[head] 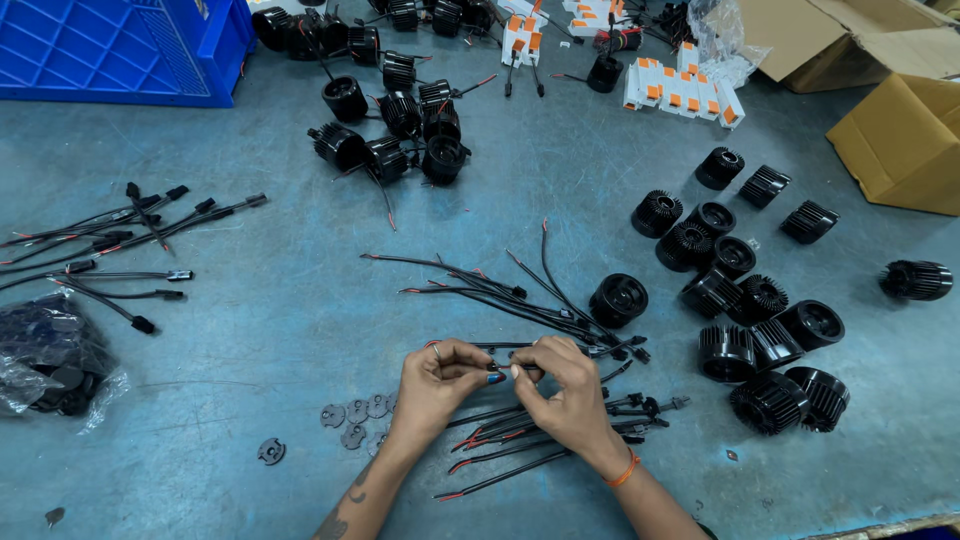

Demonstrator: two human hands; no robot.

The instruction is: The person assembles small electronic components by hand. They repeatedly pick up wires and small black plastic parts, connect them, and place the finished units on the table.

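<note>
My left hand (437,385) and my right hand (565,390) meet over the grey-blue table, fingertips pinched together on a thin black cable (505,368) with red wire ends. Under and beside the hands lies a loose bundle of similar black cables (520,440), and more of these cables (500,290) fan out just beyond the hands. Several small grey round discs (355,415) lie left of my left wrist. A black finned round housing (618,300) stands just beyond my right hand.
Several black finned housings (760,340) cluster at the right. Wired housings (395,135) sit at top centre by a blue crate (120,50). More cables (110,240) and a plastic bag (45,360) lie left. White-and-orange parts (680,90) and cardboard boxes (900,140) are at top right.
</note>
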